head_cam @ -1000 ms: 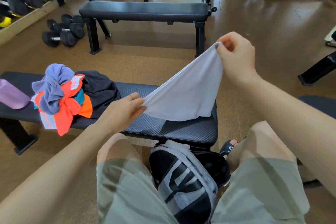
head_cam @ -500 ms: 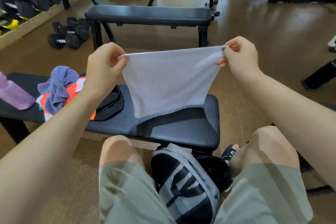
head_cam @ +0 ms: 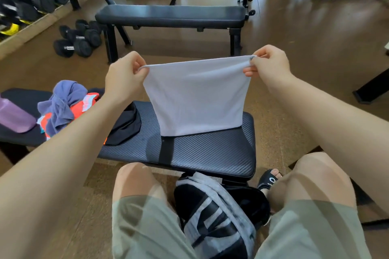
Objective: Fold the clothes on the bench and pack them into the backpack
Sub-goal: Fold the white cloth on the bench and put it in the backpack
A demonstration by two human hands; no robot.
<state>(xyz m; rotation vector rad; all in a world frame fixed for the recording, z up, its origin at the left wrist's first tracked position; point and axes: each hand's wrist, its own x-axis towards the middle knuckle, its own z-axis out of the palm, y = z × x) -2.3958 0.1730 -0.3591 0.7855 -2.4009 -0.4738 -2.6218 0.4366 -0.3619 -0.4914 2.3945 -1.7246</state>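
Raised level now, left hand (head_cam: 124, 73) and right hand (head_cam: 268, 65) pinch white cloth (head_cam: 196, 99) above bench (head_cam: 200, 151), clothes pile (head_cam: 67, 107) leftward.

White cloth (head_cam: 195, 99), black tabletop (head_cam: 202, 151) with a fine diagonal weave, beside the cloth a blue-purple garment (head_cam: 63, 103), orange garment with pale stripes (head_cam: 87, 102), black garment (head_cam: 124, 126), grey-and-black backpack (head_cam: 212, 212), brown floor (head_cam: 305, 48)

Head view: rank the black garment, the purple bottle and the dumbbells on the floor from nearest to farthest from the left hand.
From the left hand, which pinches the white cloth:
1. Black garment, on the bench just below the hand.
2. Dumbbells, on the floor beyond the bench, up and to the left.
3. Purple bottle, at the bench's far left end.
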